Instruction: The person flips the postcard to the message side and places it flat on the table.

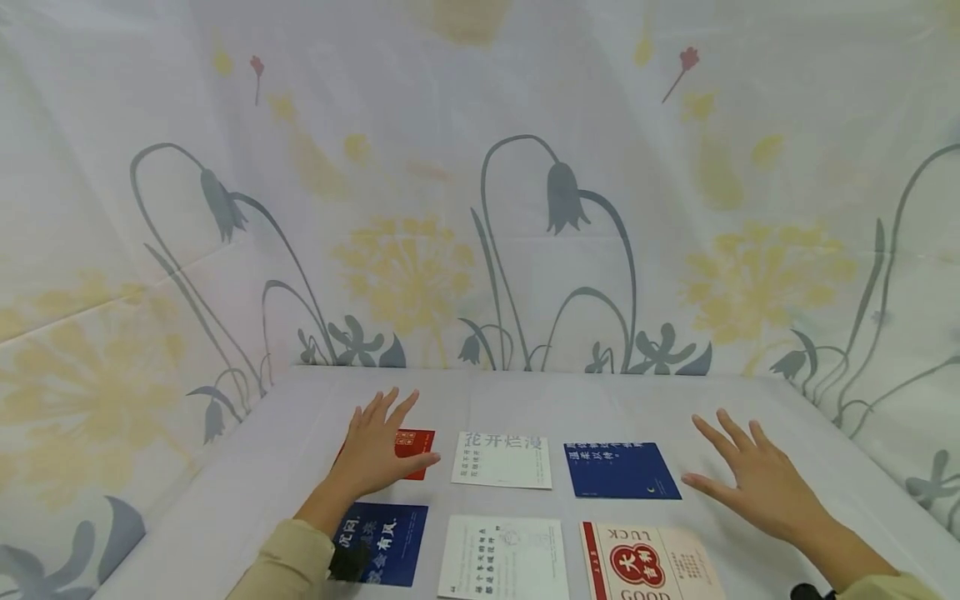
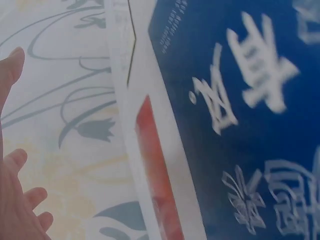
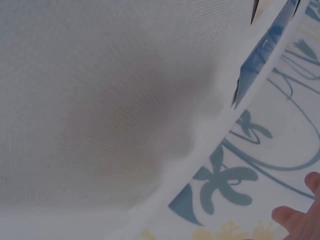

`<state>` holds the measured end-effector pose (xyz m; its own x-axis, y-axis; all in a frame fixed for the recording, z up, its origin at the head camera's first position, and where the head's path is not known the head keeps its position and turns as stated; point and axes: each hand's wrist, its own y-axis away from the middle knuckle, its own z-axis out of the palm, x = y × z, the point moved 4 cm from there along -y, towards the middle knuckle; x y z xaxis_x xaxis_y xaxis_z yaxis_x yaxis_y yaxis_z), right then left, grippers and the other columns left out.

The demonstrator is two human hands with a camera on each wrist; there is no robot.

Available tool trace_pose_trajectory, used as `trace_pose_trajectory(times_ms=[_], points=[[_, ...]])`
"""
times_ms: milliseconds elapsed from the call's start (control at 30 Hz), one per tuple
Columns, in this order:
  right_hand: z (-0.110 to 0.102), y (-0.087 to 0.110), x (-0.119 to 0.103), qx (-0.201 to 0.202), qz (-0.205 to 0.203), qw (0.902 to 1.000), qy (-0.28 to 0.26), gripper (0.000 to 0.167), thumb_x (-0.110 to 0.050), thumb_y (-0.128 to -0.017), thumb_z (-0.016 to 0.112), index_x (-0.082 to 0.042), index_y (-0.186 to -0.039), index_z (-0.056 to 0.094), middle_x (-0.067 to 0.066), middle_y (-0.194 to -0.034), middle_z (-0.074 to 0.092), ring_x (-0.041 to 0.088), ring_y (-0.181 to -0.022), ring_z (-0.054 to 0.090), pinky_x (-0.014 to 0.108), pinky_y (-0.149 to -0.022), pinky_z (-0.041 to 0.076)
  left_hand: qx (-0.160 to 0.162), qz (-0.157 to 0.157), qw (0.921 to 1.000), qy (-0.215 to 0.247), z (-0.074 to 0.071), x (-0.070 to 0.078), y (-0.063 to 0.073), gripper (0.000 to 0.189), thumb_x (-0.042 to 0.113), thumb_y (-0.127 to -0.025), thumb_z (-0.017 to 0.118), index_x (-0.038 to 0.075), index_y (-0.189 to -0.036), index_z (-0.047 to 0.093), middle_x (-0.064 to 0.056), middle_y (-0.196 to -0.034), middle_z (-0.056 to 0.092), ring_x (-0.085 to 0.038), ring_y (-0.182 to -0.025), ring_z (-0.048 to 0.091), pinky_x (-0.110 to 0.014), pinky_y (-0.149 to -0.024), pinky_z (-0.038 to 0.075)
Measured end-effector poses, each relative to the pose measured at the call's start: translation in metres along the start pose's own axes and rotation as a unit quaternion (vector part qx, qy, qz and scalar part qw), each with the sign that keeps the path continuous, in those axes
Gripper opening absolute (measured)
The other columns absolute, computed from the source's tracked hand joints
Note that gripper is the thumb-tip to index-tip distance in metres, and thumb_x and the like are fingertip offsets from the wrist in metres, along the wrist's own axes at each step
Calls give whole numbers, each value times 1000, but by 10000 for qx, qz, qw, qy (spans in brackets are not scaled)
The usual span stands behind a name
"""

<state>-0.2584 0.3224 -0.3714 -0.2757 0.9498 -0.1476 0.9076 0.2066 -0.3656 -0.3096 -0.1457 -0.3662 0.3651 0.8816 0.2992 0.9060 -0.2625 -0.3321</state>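
My left hand (image 1: 372, 458) is held over the back left of the table, fingers spread and holding nothing. It partly hides a red card (image 1: 420, 450), and its forearm crosses a blue card with white writing (image 1: 401, 546). That blue card fills much of the left wrist view. On the right, my other hand (image 1: 761, 483) is also spread, just beside a second blue card (image 1: 622, 479) with a small moon. Only part of the right hand's fingers (image 3: 292, 217) shows in the right wrist view. Neither hand visibly grips anything.
Between the hands lie a white card with grey lettering (image 1: 501, 475) and a nearer white card (image 1: 525, 575). A cream-and-red card (image 1: 690, 575) lies at the front right, cut by the frame. Behind the white table (image 1: 600, 400) hangs a flower-patterned curtain (image 1: 427, 183).
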Motion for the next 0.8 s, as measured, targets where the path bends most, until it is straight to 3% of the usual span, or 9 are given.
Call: trace_pose_trajectory(times_ms=[267,800], points=[[4,-6,-3,-68,20,9999,-121,81,-55,-83,59,-16,-147,28,30,-143,26,65,-121,17,74,-89,19,13,115,9999,52,5,17,-9,91,59,-73,66,16,-146,32,-17,-148,28,-40,-136,17,-61,-106,9],[9,-19,-10,-144,76,9980,-607,80,-51,-84,62,-9,-145,30,30,-144,25,57,-126,19,76,-88,18,-92,335,9968,717,21,52,-28,91,57,-70,71,18,-144,35,-13,-147,30,-36,-136,20,-58,-106,18]])
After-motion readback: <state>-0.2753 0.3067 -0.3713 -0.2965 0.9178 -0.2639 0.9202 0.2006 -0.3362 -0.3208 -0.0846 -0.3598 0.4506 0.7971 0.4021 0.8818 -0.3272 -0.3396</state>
